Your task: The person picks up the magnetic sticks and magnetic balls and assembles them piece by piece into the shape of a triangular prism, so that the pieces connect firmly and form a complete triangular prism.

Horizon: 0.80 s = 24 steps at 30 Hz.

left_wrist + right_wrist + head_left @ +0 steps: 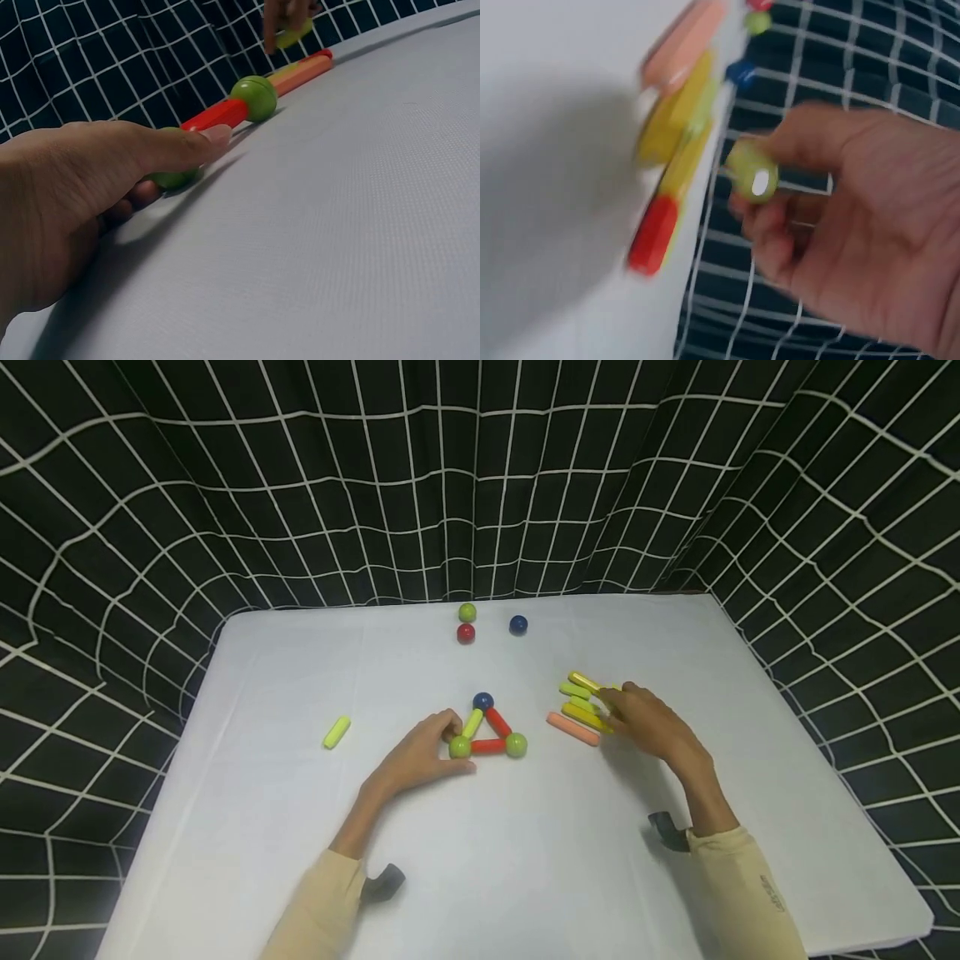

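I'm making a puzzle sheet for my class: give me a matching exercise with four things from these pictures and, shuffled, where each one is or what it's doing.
Column 1
1. Red ball
2. Right hand
3. Pink rod
4. Left hand

Column 2
A. Lying beside a yellow rod
B. Around a corner of the triangle
C. Next to a loose green ball
D. Pinching a yellow-green piece

Pairs: 1-C, 2-D, 3-A, 4-B

White table [525,860], gridded backdrop [480,502], probably cloth
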Each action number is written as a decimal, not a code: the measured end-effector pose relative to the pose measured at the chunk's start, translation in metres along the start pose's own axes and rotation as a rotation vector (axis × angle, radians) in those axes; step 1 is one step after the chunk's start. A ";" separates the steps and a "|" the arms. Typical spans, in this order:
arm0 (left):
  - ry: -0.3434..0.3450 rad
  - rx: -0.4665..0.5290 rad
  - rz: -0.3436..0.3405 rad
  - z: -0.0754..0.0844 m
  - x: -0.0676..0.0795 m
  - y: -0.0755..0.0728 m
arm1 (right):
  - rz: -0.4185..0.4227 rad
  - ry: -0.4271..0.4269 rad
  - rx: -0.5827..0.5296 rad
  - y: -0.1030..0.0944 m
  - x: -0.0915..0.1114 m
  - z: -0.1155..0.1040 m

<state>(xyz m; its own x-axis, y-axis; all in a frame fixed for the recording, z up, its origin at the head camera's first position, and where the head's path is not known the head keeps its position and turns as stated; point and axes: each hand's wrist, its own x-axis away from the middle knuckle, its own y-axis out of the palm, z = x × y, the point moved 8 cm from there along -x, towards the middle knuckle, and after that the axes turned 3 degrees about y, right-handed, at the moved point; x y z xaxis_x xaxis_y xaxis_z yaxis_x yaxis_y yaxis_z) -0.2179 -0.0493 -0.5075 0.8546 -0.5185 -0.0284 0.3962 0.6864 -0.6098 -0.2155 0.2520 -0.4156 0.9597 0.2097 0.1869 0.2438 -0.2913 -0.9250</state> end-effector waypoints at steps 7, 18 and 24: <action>0.010 -0.012 0.009 -0.002 0.001 -0.003 | -0.005 -0.271 -0.325 0.009 -0.007 -0.080; 0.096 -0.020 0.037 0.003 0.000 -0.005 | -0.080 -0.460 -0.378 0.050 -0.026 -0.162; 0.110 0.002 0.025 0.004 0.002 -0.005 | -0.130 -0.461 -0.311 0.067 -0.032 -0.172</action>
<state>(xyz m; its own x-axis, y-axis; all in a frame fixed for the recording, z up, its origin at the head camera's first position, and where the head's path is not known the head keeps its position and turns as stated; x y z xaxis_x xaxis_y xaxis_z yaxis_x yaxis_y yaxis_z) -0.2172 -0.0513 -0.5015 0.8222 -0.5540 -0.1308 0.3760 0.7010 -0.6060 -0.2054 0.0650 -0.4265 0.7757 0.6277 0.0647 0.4527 -0.4822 -0.7500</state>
